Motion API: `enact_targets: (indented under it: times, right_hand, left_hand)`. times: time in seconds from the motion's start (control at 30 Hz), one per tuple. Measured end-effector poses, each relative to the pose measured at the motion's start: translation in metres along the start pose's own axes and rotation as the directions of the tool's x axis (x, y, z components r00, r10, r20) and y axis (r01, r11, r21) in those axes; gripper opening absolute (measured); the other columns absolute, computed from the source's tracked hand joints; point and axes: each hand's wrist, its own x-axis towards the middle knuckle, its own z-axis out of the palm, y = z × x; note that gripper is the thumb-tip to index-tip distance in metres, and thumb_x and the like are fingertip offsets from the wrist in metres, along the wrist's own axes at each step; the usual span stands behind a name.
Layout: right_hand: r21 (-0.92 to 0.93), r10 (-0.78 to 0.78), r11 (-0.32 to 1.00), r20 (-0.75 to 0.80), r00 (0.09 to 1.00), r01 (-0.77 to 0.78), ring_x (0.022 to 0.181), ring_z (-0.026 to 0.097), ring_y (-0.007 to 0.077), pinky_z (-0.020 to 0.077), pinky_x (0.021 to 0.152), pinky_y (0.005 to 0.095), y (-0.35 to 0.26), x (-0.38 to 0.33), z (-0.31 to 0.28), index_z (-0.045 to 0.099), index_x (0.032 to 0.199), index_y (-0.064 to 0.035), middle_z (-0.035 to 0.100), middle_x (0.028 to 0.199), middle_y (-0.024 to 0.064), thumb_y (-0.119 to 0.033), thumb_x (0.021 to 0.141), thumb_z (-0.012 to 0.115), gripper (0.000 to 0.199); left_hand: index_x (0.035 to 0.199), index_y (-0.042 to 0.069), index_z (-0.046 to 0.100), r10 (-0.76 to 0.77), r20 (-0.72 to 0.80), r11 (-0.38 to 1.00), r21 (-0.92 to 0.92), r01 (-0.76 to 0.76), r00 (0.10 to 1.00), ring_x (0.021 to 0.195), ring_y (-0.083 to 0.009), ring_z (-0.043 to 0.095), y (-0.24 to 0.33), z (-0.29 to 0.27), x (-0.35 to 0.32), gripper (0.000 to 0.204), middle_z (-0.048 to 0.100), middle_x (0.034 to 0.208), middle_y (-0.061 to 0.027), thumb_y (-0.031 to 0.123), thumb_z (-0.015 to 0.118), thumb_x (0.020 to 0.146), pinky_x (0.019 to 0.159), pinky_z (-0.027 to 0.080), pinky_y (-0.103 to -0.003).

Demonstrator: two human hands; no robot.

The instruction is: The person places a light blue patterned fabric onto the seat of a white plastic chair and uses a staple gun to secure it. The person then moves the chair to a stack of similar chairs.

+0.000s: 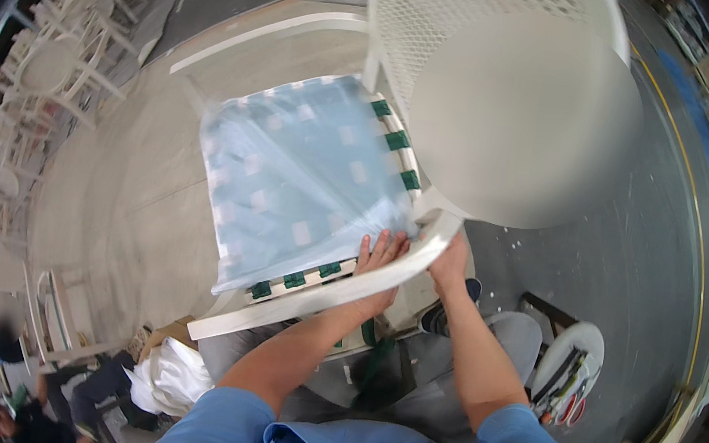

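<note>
A white chair frame [317, 310] lies in front of me, its woven mesh backrest [405, 24] rising at the far right. Green webbing straps [397, 141] show along the seat's edges. Over the seat lies a light blue sheet [299, 170] with pale squares showing through it. My left hand [381, 256] reaches under the curved armrest, its fingers stretched out flat on the sheet's near right corner. Just right of the armrest's bend is my right hand [451, 260], close against the frame; its fingers are hidden. A pale round blur covers part of the backrest.
The chair rests on a broad beige surface [109, 200]. At my right, a small round-topped stool [585, 343] carries hand tools and red-handled scissors [576, 412]. Stacked white chairs [46, 68] line the left. A co-worker [86, 388] and white cloth [172, 376] are at lower left.
</note>
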Motion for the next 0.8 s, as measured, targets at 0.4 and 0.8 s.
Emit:
enact_targets:
  times: [0.4, 0.8]
  right_hand:
    - [-0.355, -0.135, 0.916, -0.709, 0.692, -0.185, 0.064, 0.058, 0.0099, 0.0469, 0.059, 0.0258, -0.038, -0.159, -0.408, 0.068, 0.092, 0.0002, 0.064, 0.072, 0.0033, -0.014, 0.091, 0.063, 0.015]
    - [-0.669, 0.16, 0.306, -0.666, 0.729, -0.678, 0.1, 0.066, 0.0397, 0.0514, 0.085, 0.0459, 0.04, -0.155, -0.422, 0.07, 0.096, 0.0025, 0.069, 0.1, 0.026, -0.034, 0.071, 0.072, 0.045]
  left_hand:
    - [0.151, -0.002, 0.024, -0.078, 0.162, 0.984, -0.146, 0.102, 0.984, 0.145, -0.0425, 0.02, 0.0, 0.017, -0.01, 0.08, 0.018, 0.159, -0.0208, 0.022, 0.061, 0.083, 0.114, 0.021, -0.058]
    - [0.15, -0.001, 0.025, -0.016, 0.165, 0.993, -0.109, 0.035, 0.986, 0.139, -0.0404, 0.03, 0.01, -0.001, -0.004, 0.083, 0.019, 0.159, -0.017, 0.02, 0.064, 0.08, 0.109, 0.031, -0.053]
